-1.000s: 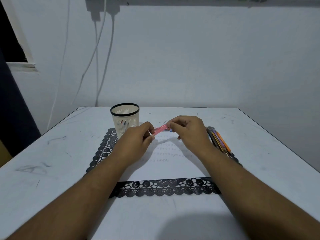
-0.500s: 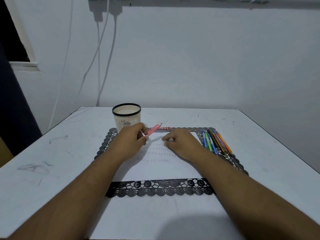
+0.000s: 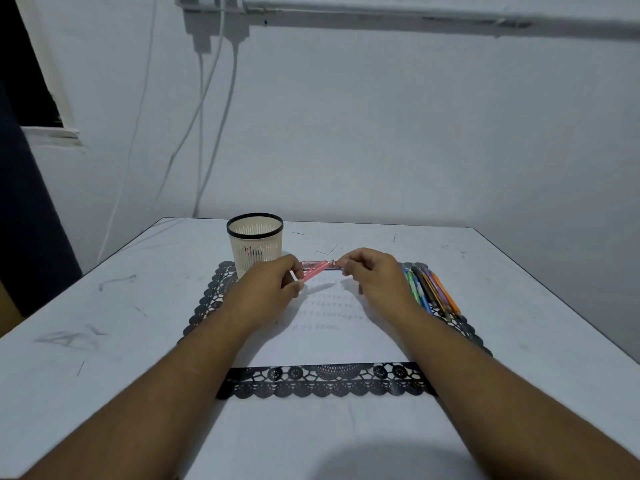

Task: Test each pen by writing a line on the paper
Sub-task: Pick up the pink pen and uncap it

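Currently mid-swap on one pen. Left hand [image 3: 268, 291] pinches the pink pen [image 3: 313, 274] by its near end, barrel angled up and away over the far edge of the paper [image 3: 332, 336]. Right hand [image 3: 375, 277] has fingers curled in at the pen's far tip; looks like cap work, either pulling it off or pushing it back on (cannot tell which, and cannot tell if a cap is actually in that pinch).

Paper already carries several faint rows of marks, so testing is well along by my read. Untested or tested, a fan of colored pens [image 3: 431, 291] lies on the right edge of the black lace mat [image 3: 325, 381], just beside the right wrist. Another reddish pen [image 3: 320, 268] lies flat at the mat's far edge, right under the hands.

Next move calls for a clean axial pull or push on the tip, then either dropping the nib to a bare patch of paper or parking the pen.

Room: white slotted cup [image 3: 255, 244] stands just beside the left hand, far-left corner of the mat, some pens inside. Near half of the paper is unmarked and free. Worktop [image 3: 104, 341] has open space left and near; right sweep risks nudging the pen fan.
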